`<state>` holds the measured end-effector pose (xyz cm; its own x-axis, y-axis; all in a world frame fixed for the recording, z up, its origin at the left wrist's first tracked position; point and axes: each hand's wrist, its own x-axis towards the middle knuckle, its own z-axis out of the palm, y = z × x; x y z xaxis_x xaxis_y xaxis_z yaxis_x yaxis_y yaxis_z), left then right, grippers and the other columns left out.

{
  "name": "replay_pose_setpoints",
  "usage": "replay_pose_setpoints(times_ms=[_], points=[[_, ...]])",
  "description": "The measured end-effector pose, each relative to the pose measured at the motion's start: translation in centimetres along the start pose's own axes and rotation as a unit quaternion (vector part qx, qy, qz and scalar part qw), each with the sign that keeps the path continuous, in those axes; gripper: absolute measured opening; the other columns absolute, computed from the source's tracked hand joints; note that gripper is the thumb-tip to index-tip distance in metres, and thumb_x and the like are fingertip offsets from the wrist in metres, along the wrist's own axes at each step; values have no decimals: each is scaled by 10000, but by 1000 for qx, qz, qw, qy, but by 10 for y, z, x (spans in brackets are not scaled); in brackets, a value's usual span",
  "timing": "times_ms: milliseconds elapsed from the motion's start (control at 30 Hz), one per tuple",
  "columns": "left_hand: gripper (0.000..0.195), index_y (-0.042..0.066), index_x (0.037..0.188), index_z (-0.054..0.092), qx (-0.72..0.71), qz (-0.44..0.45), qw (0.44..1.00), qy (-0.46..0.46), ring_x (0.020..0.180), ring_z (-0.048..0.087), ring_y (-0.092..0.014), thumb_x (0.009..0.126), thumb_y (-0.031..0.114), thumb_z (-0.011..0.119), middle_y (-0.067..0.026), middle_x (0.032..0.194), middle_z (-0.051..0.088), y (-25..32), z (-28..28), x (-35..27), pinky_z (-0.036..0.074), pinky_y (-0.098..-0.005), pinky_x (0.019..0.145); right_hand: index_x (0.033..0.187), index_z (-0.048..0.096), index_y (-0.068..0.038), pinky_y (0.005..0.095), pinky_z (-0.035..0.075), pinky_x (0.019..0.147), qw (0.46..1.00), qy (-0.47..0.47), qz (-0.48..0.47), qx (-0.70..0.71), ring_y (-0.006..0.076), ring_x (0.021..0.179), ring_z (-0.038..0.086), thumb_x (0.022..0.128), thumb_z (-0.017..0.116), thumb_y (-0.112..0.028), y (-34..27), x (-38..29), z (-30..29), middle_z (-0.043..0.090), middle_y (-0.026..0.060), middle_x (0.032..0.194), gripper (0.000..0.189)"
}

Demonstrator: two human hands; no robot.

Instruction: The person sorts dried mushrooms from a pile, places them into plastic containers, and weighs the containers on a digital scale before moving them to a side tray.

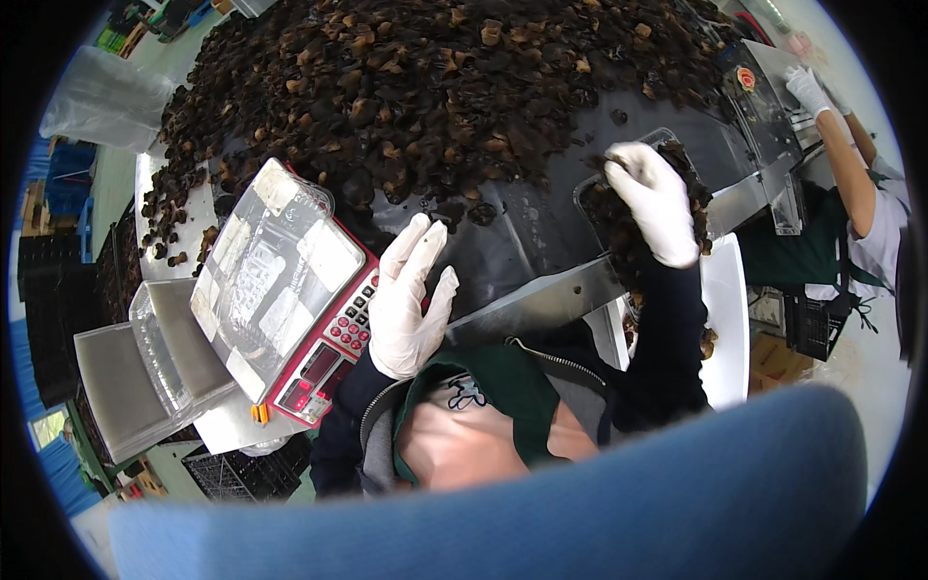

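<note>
My left hand (409, 297), in a white glove, is beside the keypad of a red digital scale (355, 322). Its fingers are apart and hold nothing. On the scale lies a clear plastic tray or lid (272, 279) over the taped pan. My right hand (652, 203), also gloved, is above a clear plastic tray (580, 192) filled with dark, leafy pieces that look like wood ear fungus (609, 217). Its fingertips are pinched together at a small dark piece (596, 161). The palm side of this hand is hidden.
A large heap of the same dark pieces (435, 94) covers the metal table (638, 116). Stacked clear trays (130, 377) stand at left, near an orange-handled tool (259, 414). A white tub (725, 319) is at right. Beyond it, a co-worker's gloved hand (806, 90) is at a machine (765, 109).
</note>
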<state>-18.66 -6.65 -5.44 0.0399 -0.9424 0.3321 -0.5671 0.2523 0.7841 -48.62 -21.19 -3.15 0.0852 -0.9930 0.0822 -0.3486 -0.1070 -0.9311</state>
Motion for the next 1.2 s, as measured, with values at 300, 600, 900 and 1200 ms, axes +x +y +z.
replay_pose_setpoints(times_ms=[300,600,900,1200], points=[[480,43,1292,681,79,56,988,116,1245,620,-278,848,-141,693,-168,1315,641,-1,-46,-24,501,-367,1059,1111,742,-104,406,556,702,814,1,135,-565,286,827,707,939,709,-321,15,-94,-172,729,131,986,279],[484,75,1370,619,129,-29,956,260,1233,619,-254,925,-113,649,-134,1375,576,-21,-90,-60,529,-340,1016,1563,387,-234,489,508,1044,920,-130,-88,-359,424,1308,515,886,729,-272,-2,18,70,431,192,1551,759],[446,59,1356,624,124,-19,947,296,1167,661,-246,948,-123,622,-141,1374,572,-20,-103,-77,559,-335,966,1036,732,-106,407,547,918,953,31,-214,-210,336,1013,671,829,734,-89,54,100,117,680,116,1059,208],[454,64,1329,653,66,-24,943,324,1200,637,-239,926,-145,633,-136,1353,581,-34,-102,-79,538,-362,1019,1572,378,-358,623,359,1150,901,-112,-121,-401,435,1533,217,763,808,-599,0,159,153,263,142,1668,948]])
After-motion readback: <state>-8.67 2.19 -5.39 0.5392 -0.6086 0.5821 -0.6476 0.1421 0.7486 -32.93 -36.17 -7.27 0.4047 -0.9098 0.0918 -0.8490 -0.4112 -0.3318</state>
